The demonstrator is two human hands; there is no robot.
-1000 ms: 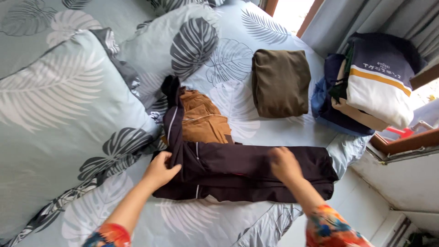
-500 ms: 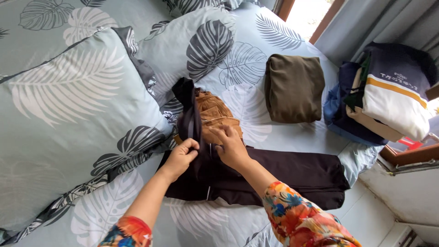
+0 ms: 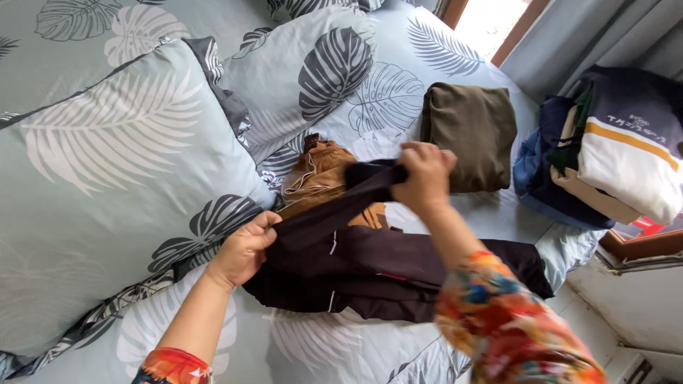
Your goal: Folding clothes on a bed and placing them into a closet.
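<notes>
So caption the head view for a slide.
Both hands, left hand and right hand, stretch a sleeve of a dark jacket over a leaf-print bed.

You have open bed (image 3: 320,348) along the bottom of the frame. A big pillow (image 3: 107,178) blocks the left. Brown trousers (image 3: 320,181) sit at centre, an olive bundle (image 3: 469,131) above right, a clothes stack (image 3: 612,149) far right.

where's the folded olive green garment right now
The folded olive garment lies on the bed's upper right, just beyond the right hand and left of the clothes pile.
</notes>
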